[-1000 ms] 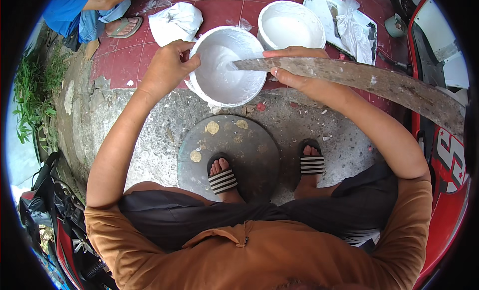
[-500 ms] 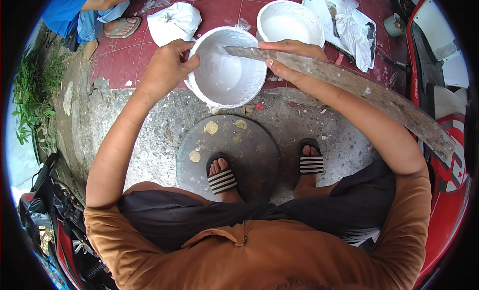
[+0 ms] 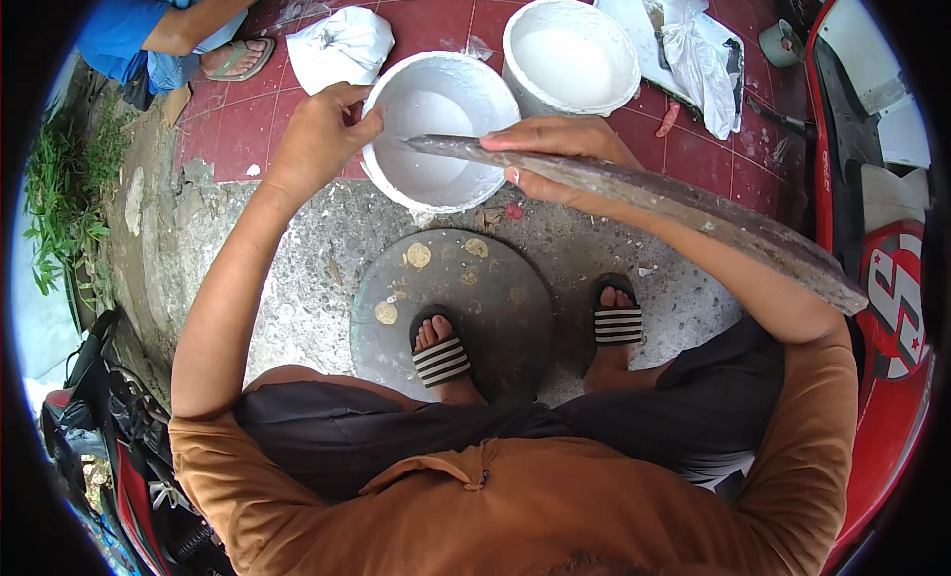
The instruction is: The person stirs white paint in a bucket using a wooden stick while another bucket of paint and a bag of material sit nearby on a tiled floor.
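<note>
One left hand [image 3: 319,140] grips the round, white-coated bucket [image 3: 482,96] by its rim near nine o'clock; right hand [image 3: 570,160] clasps long, curved grey-brown wooden plank [image 3: 693,209] slanting toward four o'clock.

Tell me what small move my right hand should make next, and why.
Perhaps ease the wooden plank gently around inside the bucket: your right hand grips it, its narrow end shows within the bucket's opening, near the white contents, and your left hand holds the bucket.
</note>
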Demonstrator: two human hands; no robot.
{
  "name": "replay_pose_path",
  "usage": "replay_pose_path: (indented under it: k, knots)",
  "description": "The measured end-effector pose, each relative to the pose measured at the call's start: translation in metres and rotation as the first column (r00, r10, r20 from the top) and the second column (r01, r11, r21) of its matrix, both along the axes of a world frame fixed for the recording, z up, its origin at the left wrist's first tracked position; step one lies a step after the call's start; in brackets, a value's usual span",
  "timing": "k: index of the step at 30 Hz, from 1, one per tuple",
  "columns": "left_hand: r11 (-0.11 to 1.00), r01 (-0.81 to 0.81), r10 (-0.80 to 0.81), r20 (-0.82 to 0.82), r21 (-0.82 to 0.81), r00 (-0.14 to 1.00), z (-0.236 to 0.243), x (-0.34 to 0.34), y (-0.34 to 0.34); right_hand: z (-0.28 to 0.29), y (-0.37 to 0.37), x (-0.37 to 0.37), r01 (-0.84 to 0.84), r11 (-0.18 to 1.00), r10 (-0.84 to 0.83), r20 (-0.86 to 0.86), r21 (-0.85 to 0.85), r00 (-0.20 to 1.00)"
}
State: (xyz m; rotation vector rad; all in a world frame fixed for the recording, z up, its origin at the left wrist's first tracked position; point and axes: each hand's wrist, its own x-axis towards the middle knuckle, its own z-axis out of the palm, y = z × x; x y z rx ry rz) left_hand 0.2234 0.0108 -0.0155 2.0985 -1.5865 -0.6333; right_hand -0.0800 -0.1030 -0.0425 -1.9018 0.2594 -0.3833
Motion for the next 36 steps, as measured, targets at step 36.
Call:
replay_pose_path:
  k: [36]
  knots:
    - [1.000, 0.020, -0.022, 0.065, 0.021, 0.998, -0.001, 0.001, -0.003, 0.001, -0.005, -0.009, 0.031, 0.995, -0.029, 0.027, -0.090, 0.999]
